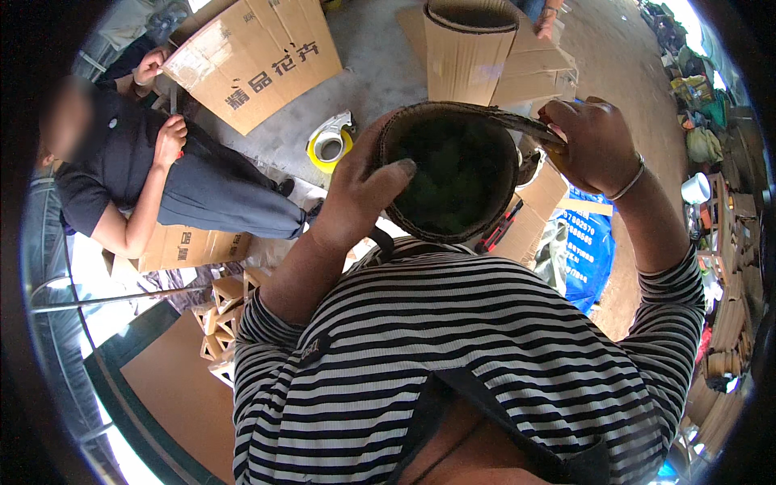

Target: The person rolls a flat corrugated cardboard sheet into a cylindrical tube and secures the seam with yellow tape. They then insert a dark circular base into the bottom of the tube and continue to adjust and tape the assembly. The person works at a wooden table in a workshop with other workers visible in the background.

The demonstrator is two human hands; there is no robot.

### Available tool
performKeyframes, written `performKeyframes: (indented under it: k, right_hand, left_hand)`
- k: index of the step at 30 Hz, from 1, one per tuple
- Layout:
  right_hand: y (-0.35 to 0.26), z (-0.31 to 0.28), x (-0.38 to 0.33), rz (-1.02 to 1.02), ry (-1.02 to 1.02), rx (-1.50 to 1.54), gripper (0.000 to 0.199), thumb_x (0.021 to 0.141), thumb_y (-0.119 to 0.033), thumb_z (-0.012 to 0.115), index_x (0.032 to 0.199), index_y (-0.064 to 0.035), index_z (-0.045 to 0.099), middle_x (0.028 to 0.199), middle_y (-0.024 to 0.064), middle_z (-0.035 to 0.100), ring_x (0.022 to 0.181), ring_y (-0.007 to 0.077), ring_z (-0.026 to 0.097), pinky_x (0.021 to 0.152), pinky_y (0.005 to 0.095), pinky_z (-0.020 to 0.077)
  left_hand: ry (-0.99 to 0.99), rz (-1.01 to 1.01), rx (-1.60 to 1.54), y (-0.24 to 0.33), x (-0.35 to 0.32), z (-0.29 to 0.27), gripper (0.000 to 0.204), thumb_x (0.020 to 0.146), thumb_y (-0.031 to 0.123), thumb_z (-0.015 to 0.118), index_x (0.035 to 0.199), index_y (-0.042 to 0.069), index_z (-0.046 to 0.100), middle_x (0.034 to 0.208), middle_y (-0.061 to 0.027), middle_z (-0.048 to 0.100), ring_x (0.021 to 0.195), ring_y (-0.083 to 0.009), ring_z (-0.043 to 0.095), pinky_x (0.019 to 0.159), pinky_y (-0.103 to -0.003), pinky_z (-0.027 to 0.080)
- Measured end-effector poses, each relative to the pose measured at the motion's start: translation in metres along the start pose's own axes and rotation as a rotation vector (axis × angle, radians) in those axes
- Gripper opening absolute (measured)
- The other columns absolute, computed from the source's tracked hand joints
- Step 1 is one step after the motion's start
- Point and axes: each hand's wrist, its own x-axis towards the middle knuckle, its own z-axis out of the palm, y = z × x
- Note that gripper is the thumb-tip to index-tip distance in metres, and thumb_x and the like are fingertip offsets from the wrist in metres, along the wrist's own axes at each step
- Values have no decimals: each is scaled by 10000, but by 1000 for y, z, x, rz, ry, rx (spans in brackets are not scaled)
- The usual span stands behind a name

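Corrugated cardboard is what you have in both hands: a sheet curled into a round tube (449, 174), held up in front of your chest with its open mouth facing you. Your left hand (360, 190) wraps the near left side of the rim, fingers (398, 171) hooked over the edge into the dark opening. Your right hand (594, 145) pinches the loose flap (517, 124) where the sheet overlaps at the upper right. The roll looks formed, but that seam appears not yet fastened; I cannot see tape on it, though the inside is too dark to be sure.

A yellow tape dispenser (331, 141) lies on the concrete floor (380, 73) beyond the tube, out of reach while both hands are full. A second cardboard tube (469, 52) stands farther off on flat sheets. To your left a seated person (153, 174) works at a large printed carton (250, 56), their legs stretched toward the dispenser. Small cardboard offcuts (222, 315) sit by your left elbow, and blue sacking (586, 250) lies to your right.
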Motion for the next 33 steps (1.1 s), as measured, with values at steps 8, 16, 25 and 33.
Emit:
performKeyframes:
  k: [8,16,25,33]
  right_hand:
    - [-3,-5,20,-19,-16,9,344,808,-355,758,987,-84,642,818,96,713,717,314,702,697,427,555]
    - [6,0,17,-39,59,39,348,812,-380,751,982,-96,642,830,96,712,721,316,704,682,420,556]
    - [18,0,13,2,0,-75,285,822,-358,724,935,-107,654,810,103,696,684,327,682,650,446,543]
    - [29,5,29,-152,112,-3,341,794,-360,752,982,-91,660,824,116,694,740,340,685,699,451,538]
  left_hand:
    - [-138,17,-50,-19,27,-26,547,864,105,518,1390,-42,497,1176,-102,633,1051,-169,576,948,-283,446]
    - [-313,37,-60,-27,62,-35,549,859,133,522,1385,-24,533,1024,-59,647,900,-123,561,829,-250,463]
    - [-64,-31,129,-7,53,-10,572,953,323,629,1379,-44,520,1178,-137,654,1070,-183,589,972,-301,448]
    - [-129,28,-9,-11,19,-8,595,886,93,530,1452,-48,415,1336,-145,571,1227,-199,528,1078,-321,382]
